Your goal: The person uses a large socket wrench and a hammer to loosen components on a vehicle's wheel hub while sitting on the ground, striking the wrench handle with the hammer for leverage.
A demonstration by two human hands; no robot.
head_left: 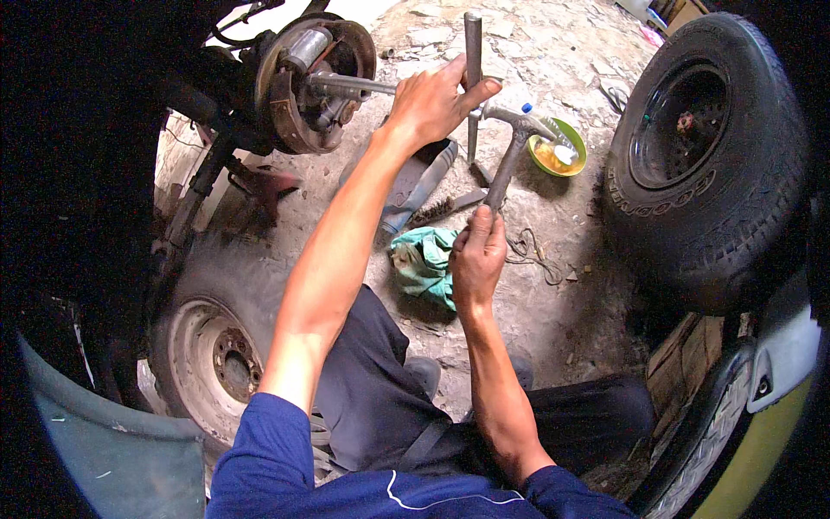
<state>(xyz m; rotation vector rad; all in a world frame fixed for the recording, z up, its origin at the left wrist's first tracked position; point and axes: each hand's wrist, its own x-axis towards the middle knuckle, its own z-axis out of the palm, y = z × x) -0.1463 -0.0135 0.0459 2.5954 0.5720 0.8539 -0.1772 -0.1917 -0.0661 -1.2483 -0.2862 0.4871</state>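
Note:
My left hand (435,105) is wrapped round a long-shafted socket wrench (373,85) with its thumb out. The wrench's far end sits at the middle of a rusty drum brake assembly (290,117) with exposed shoes. A metal bar (473,52) stands crosswise at the hand end of the wrench, partly behind the fingers. In my right hand (481,255) is a hammer (506,169), gripped low on its handle. Its head is up beside the bar, close to my left thumb; whether they touch, I cannot tell.
A loose tyre (709,156) stands at the right, and a wheel (212,363) lies by my left leg. On the rough floor are a teal cloth (428,259), a wire brush (432,210), a green bowl (577,138) of yellowish liquid and a thin wire (538,255).

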